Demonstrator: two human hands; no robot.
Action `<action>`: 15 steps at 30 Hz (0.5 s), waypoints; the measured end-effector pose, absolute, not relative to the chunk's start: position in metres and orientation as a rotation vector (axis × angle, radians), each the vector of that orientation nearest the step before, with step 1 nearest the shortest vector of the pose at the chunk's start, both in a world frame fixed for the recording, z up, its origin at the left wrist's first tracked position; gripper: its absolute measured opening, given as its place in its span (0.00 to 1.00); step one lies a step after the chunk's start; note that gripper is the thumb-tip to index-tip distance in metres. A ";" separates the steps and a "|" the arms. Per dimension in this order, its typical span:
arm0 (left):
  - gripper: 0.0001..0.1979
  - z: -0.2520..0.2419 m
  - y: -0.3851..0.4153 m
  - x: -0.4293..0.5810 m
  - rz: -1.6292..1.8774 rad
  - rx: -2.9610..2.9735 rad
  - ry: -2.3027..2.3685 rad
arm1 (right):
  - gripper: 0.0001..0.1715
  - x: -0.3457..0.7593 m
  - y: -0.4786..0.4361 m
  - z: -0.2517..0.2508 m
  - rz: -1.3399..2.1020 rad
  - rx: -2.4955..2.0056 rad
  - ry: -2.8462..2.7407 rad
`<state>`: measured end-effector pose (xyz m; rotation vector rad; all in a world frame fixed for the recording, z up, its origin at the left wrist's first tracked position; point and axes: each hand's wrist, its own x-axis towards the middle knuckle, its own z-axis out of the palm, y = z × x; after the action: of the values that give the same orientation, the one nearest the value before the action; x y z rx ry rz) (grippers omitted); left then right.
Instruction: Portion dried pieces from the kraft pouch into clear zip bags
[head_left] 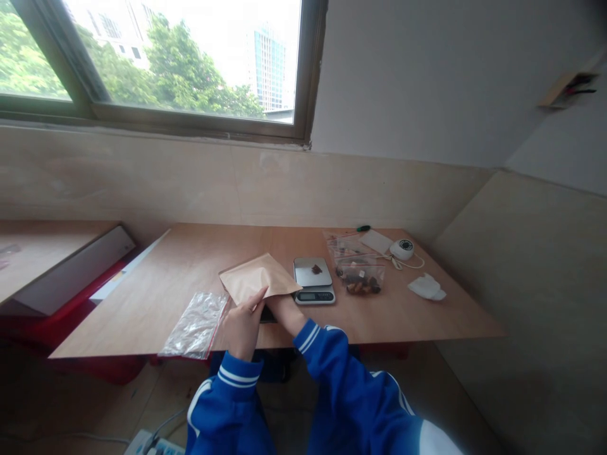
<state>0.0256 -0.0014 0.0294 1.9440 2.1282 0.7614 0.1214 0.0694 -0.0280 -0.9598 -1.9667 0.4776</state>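
Observation:
A brown kraft paper bag (256, 275) is tilted above the table, its near edge gripped by my left hand (243, 325) with the thumb on top. My right hand (282, 308) reaches in under the bag; its fingers are hidden behind the paper. A dark flat object (268, 315) shows partly beneath the hands. Just right of the bag stands a small digital kitchen scale (315, 297), with a small dark brown piece (317, 269) on its plate. Left of my left hand lies a clear zip bag (195, 325), overhanging the table's front edge.
Several zip bags with dark brown contents (361, 278) lie right of the scale. Beyond them are a white round device (402, 249) with a cord, a white card (376, 241), a green-black tool (363, 228) and a crumpled white tissue (427, 287). A power strip (152, 444) is on the floor.

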 end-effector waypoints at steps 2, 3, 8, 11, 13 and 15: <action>0.16 0.029 0.001 0.024 0.780 1.925 2.126 | 0.15 0.129 0.062 -0.017 0.370 -1.082 -2.115; 0.16 0.029 0.002 0.024 0.797 1.921 2.117 | 0.15 0.134 0.057 -0.012 0.315 -1.146 -2.201; 0.16 0.033 0.004 0.017 0.838 1.907 2.085 | 0.14 0.152 0.033 0.012 0.193 -1.236 -2.433; 0.15 0.039 0.004 0.013 0.810 1.893 2.111 | 0.12 0.157 0.019 0.023 -0.026 -1.200 -2.493; 0.15 0.043 0.004 0.011 0.803 1.886 2.119 | 0.09 0.158 0.011 0.025 -0.141 -1.189 -2.461; 0.14 0.047 0.005 0.012 0.800 1.884 2.107 | 0.09 0.159 0.005 0.022 -0.175 -1.173 -2.396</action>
<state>0.0120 0.0046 0.0468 1.8838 2.1075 0.8003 0.1592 0.0052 0.0221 -1.1728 -2.3958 -0.1745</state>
